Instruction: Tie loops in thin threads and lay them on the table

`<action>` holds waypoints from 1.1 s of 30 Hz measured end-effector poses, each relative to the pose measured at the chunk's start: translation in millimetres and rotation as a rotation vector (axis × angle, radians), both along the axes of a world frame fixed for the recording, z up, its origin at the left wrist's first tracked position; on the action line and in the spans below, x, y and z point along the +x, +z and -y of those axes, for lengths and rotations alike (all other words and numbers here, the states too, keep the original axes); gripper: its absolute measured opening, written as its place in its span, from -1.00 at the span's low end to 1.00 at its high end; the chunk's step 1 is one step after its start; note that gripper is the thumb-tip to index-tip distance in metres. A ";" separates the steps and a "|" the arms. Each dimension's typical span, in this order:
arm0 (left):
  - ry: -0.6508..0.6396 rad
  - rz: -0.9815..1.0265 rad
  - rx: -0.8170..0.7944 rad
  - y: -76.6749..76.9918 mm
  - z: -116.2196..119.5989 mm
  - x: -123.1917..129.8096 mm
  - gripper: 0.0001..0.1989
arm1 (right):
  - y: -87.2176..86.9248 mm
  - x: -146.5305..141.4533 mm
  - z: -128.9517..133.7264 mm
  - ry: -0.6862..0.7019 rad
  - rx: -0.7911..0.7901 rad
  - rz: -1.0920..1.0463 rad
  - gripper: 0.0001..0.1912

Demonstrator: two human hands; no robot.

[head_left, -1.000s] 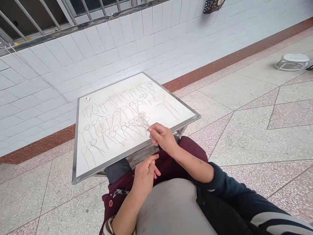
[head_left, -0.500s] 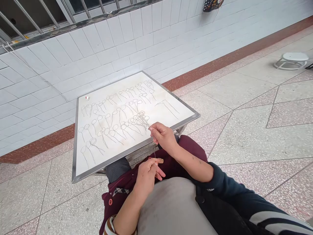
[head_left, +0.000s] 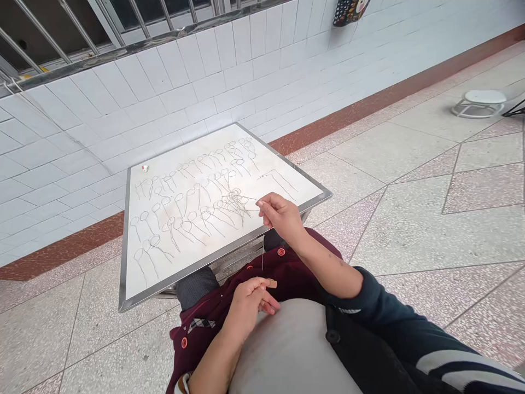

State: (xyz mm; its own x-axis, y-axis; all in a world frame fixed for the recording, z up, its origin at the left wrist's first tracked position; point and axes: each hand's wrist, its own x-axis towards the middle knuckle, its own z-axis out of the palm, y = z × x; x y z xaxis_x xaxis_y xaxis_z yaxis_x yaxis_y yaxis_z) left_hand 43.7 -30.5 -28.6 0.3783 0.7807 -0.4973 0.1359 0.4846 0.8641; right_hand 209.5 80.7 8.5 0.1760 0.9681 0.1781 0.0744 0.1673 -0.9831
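By the right hand (head_left: 279,216), at the near edge of the table (head_left: 186,262), a thin wire (head_left: 263,254) is held, pinched between thumb and finger; the other fingers are curled, and the wire is hung below the table edge. By the left hand (head_left: 248,303), lower than the table, a tan piece (head_left: 272,283) is pinched, with other fingers loosely opened. On the table, looped wires (head_left: 234,195) are laid in rows

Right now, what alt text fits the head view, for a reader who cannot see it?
A person's right hand pinches a thin strand that hangs by the near edge of a white table, while the left hand holds a small tan piece. Many looped strands lie on the table, before a white tiled wall.
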 end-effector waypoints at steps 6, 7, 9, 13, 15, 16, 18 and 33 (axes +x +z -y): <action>0.297 0.006 0.271 11.8 -21.6 -15.8 -0.48 | 5.9 -9.5 12.2 0.180 -0.085 -0.014 -0.79; 0.346 0.020 0.299 15.5 -24.6 -16.9 -0.46 | 5.4 -12.5 14.3 0.215 -0.090 -0.007 -0.80; 0.429 0.046 0.340 21.9 -29.2 -19.3 -0.43 | 2.6 -18.0 16.7 0.288 -0.085 0.014 -0.82; 0.492 0.042 0.347 21.0 -32.7 -32.4 -0.46 | -11.7 -18.3 9.7 0.314 -0.086 0.052 -0.83; 0.479 0.019 0.335 11.9 -31.0 -43.7 -0.49 | -22.9 -8.1 -2.0 0.248 -0.113 0.117 -0.81; 0.465 0.006 0.322 5.9 -29.3 -49.7 -0.49 | -29.1 0.2 -9.7 0.202 -0.137 0.173 -0.80; 0.465 -0.012 0.274 -6.0 -24.4 -60.2 -0.49 | -41.6 22.0 -28.0 0.128 -0.186 0.288 -0.78; 0.346 -0.053 0.114 -32.7 -15.1 -62.6 -0.49 | -70.9 115.4 -160.9 0.069 -0.436 0.774 -0.67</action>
State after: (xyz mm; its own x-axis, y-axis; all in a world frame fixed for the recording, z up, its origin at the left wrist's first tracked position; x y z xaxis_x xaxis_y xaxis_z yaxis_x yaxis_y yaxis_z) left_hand -18.9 -15.3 -61.3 0.0586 0.9096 -0.4113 0.0271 0.4104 0.9115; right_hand 325.0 241.6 -62.4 0.0984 0.9816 -0.1636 0.7474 -0.1815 -0.6391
